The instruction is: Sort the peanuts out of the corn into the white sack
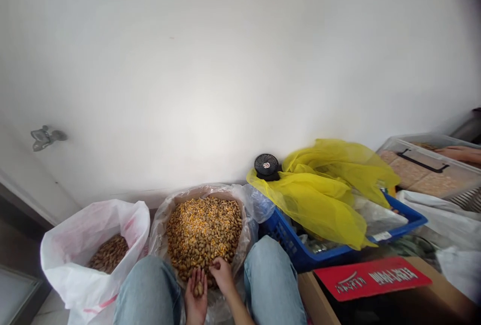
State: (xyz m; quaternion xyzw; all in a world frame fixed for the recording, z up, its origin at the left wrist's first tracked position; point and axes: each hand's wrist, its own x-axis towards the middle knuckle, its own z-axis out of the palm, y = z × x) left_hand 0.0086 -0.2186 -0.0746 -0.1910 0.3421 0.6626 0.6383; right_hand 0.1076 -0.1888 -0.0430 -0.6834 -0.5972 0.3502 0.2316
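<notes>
In front of me, a clear plastic bag (158, 225) stands wide, filled with a mix of yellow corn kernels (195, 212) and larger brown nuts or beans (225, 230). My left hand (195, 302) lies palm up at the near rim, a few brown nuts (198, 289) resting in the palm below the fingers. Just to its right, my right hand (223, 276) is over the near side of the pile with thumb and fingers pinched together. Whatever lies between those fingertips is too small to make out.
At left stands a white woven sack (67, 245) holding reddish-brown nuts (108, 254). Right of my knees are a blue basket (276, 230), yellow netting (319, 200), a small black fan (266, 166), a cardboard box (319, 297) and a clear bin (424, 175) with another person's hand (460, 153).
</notes>
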